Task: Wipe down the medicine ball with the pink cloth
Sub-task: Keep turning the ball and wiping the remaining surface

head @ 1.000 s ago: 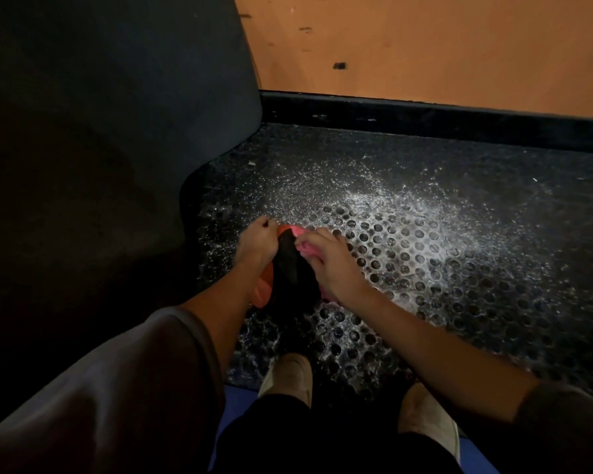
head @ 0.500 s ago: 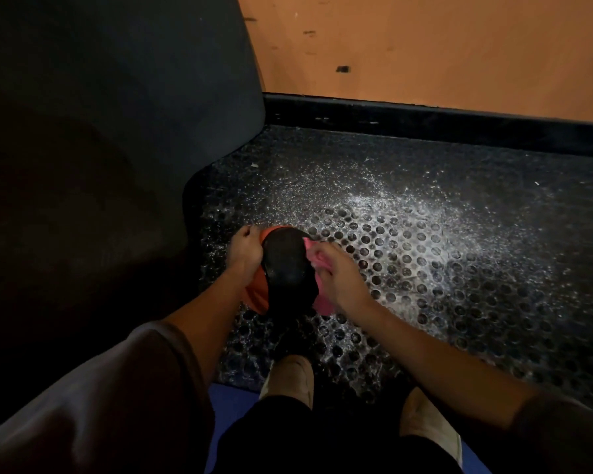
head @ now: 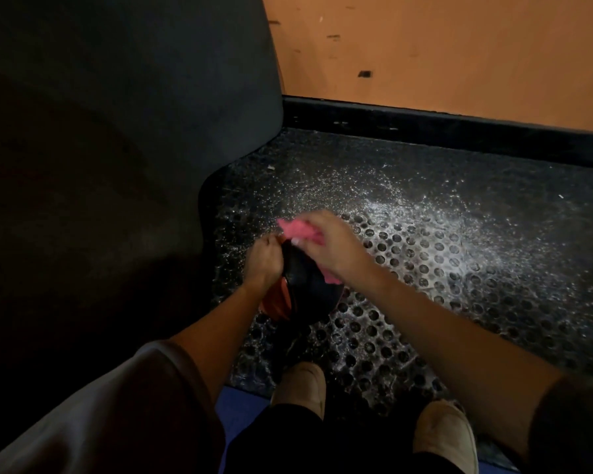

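Head view, nearest first: a left shoe (head: 300, 384) and a right shoe (head: 442, 436), two in all, stand just on the near side of the one medicine ball (head: 305, 285). The ball is black with an orange panel and sits on the perforated rubber mat (head: 425, 268).

The left hand (head: 266, 260) curls its fingers over the ball's upper left side. The right hand (head: 332, 244), blurred, lies at the ball's top right with its fingers bunched round the single pink cloth (head: 298, 230).

The ball is probably dense and firm and likely to roll. It is best braced from one side with a wrapped palm while the soft, light cloth rubs the other. The mat glistens with specks around the ball, so the ball's skin may be slick.

Left of the ball rises a dark padded slab (head: 117, 131). Beyond the ball run a black baseboard (head: 425, 128) and an orange wall (head: 425, 46).
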Demonstrator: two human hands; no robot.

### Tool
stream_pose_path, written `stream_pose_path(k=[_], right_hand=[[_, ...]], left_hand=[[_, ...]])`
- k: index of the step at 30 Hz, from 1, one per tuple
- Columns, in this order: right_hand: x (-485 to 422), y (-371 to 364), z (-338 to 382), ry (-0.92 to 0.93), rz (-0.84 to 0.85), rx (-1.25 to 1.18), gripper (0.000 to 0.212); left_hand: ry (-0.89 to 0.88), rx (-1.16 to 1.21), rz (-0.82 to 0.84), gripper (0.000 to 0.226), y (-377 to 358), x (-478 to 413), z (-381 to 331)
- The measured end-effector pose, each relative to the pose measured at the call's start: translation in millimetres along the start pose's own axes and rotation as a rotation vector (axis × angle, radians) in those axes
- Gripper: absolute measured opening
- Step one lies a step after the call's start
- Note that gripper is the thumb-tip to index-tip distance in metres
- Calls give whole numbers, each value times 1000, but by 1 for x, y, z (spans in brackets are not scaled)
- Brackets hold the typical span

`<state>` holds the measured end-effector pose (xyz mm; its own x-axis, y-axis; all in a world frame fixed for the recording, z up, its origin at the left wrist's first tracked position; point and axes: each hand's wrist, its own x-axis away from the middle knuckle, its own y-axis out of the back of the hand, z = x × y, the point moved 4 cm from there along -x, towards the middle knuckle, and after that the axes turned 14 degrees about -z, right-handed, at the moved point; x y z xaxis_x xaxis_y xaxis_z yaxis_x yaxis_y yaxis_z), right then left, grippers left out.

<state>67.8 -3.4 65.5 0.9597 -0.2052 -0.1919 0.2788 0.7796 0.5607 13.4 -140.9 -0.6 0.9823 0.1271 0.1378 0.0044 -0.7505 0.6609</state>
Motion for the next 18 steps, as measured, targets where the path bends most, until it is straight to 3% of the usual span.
stream_pose_path(k=[3,7,12,14,18], right_hand=[[22,-12,-22,147,113,276,40],[19,-14,-56,-25,21,254,41],[5,-11,-91,-426,-120,98,40],[2,-12,-79,-331,-153,132,33],[3,-25,-47,45,-87,278,37]], left_hand=[[13,-17,-6,37,1,-5,2],[17,22,-5,35,-2,1,0],[-68,-29,-54,34,-9,15,-8],[-70,-80,-64,35,-11,14,-16],[9,-128,-18,39,-15,4,-15]])
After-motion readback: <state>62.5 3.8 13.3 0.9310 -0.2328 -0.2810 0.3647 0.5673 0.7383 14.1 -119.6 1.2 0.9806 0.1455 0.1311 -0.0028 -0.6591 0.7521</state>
